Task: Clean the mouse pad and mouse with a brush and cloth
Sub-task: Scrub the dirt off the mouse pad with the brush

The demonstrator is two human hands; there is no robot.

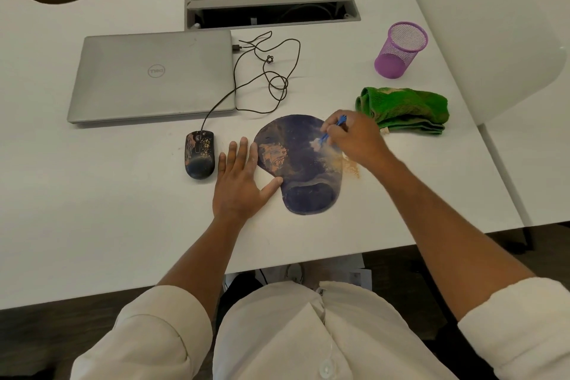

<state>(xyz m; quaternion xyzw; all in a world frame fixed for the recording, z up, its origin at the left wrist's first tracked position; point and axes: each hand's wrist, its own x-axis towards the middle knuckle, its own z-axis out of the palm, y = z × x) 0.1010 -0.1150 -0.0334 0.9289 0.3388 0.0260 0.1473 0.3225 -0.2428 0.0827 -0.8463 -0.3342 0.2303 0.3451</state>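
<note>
Two hands work over a white desk (92, 210). Far left lies a closed grey laptop (154, 74), and near it a dirt-smeared black mouse (200, 154). Just right of the mouse, the left hand (240, 182) rests flat, fingers spread, thumb touching the dark blue mouse pad (300, 170). The right hand (354, 139) pinches a blue brush (331, 132), bristles on the pad's dusty right side. Farther right lie a green cloth (404, 109) and a purple mesh cup (399, 49)

brush (331, 130) handle: mostly hidden by right hand (354, 139) | bristles: blurred
</note>
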